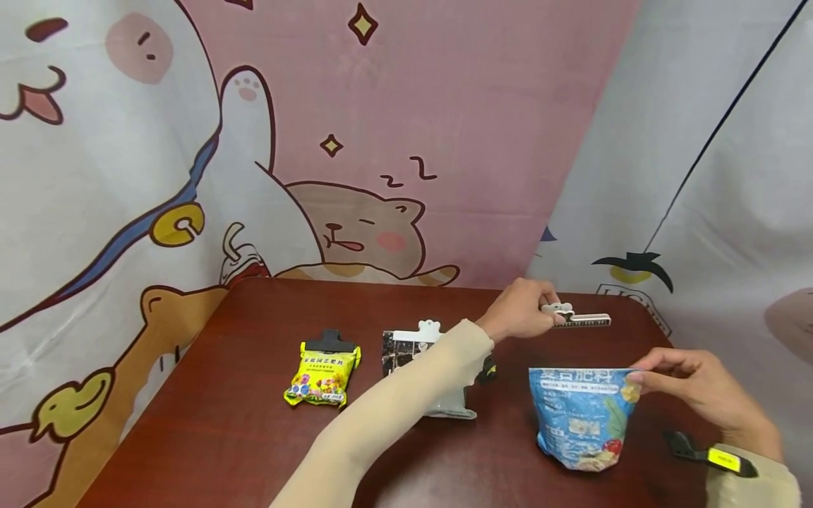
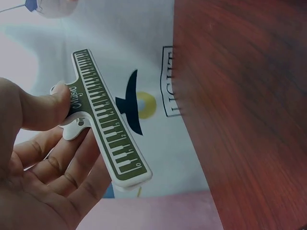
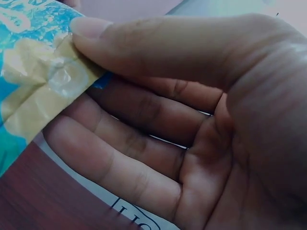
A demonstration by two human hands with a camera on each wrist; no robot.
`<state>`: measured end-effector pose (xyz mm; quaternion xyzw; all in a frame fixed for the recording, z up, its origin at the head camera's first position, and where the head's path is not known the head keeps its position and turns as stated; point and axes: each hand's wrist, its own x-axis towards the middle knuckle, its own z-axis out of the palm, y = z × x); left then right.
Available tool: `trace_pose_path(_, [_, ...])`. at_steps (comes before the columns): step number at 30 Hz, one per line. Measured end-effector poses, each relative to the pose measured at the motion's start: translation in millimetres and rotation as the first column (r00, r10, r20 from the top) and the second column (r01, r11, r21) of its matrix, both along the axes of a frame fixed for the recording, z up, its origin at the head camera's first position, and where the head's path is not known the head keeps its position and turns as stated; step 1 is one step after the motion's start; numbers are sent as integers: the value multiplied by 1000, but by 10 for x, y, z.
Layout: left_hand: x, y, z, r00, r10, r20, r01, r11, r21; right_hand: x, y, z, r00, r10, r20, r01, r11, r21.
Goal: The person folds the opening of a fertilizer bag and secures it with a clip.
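In the head view my left hand (image 1: 522, 309) reaches across and pinches a bag clip (image 1: 578, 319) by its grip. The left wrist view shows the clip (image 2: 108, 120) with piano keys printed along its long bar, my thumb on one side and fingers behind. My right hand (image 1: 708, 388) pinches the upper right corner of a blue fertilizer bag (image 1: 581, 420), which is upright at the table's right side. Up close, the thumb lies over the yellow-printed corner of the bag (image 3: 48, 76), with fingers beneath. Whether the bag's base rests on the table I cannot tell.
A small yellow bag (image 1: 322, 374) with a black clip (image 1: 329, 341) lies on the left of the brown table (image 1: 209, 423). Behind my left sleeve, partly hidden, lies a dark and silvery bag (image 1: 400, 346) with a white clip (image 1: 429, 329). A cartoon cloth (image 1: 476, 141) hangs behind.
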<state>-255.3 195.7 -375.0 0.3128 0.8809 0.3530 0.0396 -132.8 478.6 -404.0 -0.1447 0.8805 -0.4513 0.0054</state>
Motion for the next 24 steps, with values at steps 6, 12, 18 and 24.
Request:
trace_pose_path(6, [98,18,33,998,-24,-54,22,999,-33,-3,5,-10,1000,-4,2,4,1000,1])
trace_pose_path(12, [176,6,82,998,-31,-62,28,999,-40,0,12,-19,999,20,-30,-20,1000,-7])
trace_pose_path(18, [298,-19,147,996,-8,-85,4,999,-47,4,58,-8,1000,27,-7,-27,1000,-6])
trace_pose_path(24, [412,-32,206,989,-15,-145,5,998,-67,1,66,-13,998,64,0,-63,995,-77])
